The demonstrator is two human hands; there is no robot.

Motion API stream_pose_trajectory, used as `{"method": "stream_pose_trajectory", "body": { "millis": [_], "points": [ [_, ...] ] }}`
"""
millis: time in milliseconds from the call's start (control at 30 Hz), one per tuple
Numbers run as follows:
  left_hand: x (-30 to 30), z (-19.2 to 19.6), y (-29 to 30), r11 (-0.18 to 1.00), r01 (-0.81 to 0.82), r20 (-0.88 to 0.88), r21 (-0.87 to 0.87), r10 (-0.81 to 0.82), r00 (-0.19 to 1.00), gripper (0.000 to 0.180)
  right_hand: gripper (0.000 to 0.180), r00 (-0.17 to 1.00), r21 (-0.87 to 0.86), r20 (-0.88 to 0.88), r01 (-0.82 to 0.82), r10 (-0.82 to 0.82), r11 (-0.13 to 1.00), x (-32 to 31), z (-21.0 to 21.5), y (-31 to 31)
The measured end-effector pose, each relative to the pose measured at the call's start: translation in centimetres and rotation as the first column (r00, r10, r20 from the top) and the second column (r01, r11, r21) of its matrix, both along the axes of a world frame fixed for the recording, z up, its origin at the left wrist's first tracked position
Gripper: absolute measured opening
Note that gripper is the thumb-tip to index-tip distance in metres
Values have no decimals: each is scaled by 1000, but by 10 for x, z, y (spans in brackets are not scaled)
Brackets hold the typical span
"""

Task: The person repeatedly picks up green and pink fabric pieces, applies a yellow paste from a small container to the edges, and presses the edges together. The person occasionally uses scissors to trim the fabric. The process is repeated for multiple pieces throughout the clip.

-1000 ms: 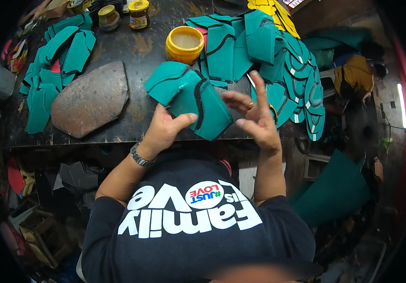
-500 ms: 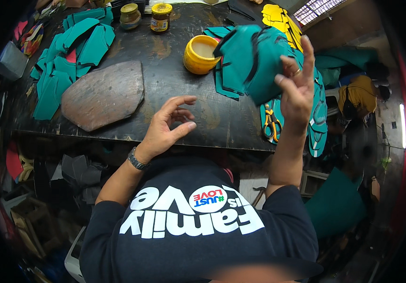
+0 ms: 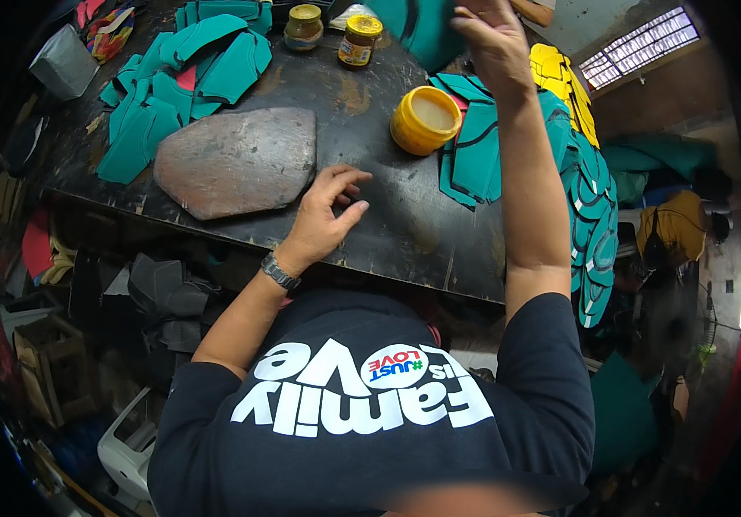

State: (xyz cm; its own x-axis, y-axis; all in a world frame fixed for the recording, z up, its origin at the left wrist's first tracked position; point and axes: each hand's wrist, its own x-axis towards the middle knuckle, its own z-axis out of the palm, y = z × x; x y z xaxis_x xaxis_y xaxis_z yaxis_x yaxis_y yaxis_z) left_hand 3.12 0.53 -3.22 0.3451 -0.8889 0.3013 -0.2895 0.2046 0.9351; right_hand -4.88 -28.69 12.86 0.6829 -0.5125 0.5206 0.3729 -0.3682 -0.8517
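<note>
My right hand [image 3: 495, 43] is stretched far out over the table, cut by the picture's upper edge. A teal sheet piece with a dark edge [image 3: 414, 30] hangs at its fingers, seemingly pinched; the grip is partly out of view. Close to the table's near edge, my left hand [image 3: 327, 211] is loosely curled and holds nothing, thumb apart from the fingers. Just beyond it lies a flat brown slab with angled corners [image 3: 237, 164]. A yellow tub of pale paste [image 3: 422, 125] stands between my hands. Teal cut pieces [image 3: 474, 142] lie beside the tub, partly behind my right forearm.
Another heap of teal pieces [image 3: 177, 82] covers the table's left side. Two jars with yellow lids, one murky [image 3: 303, 30] and one dark [image 3: 359, 41], stand at the back. Yellow pieces [image 3: 564, 86] and overlapping teal pieces [image 3: 590, 233] line the right edge. Part of another person's arm [image 3: 534, 10] shows behind.
My right hand has moved farther away, carrying the teal piece from above the right pile toward the back. The view has shifted, and the orange-handled scissors are no longer visible. My left hand stays loosely curled.
</note>
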Motion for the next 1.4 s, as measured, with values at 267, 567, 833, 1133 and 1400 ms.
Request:
{"method": "stream_pose_trajectory", "body": {
  "millis": [267,567,833,1133,1400],
  "points": [
    [0,1,-1,998,55,75,24,-57,996,35,91,690,-711,-514,-10,-510,703,59,-87,-84],
    [0,-2,-3,999,33,86,23,-34,996,33,93,361,-797,-433,275,-826,538,70,-76,-61],
    [36,26,6,966,256,-527,-45,-241,815,33,57,962,-390,-193,105,-193,915,9,-80,84],
    [259,17,-92,879,-472,-993,-66,-106,-57,39,54,975,168,-199,130,-96,977,-46,-106,160],
    [287,19,-103,756,-652,-989,-54,-132,-71,33,66,980,125,-156,141,-121,982,-77,-88,160]
  ]
}}
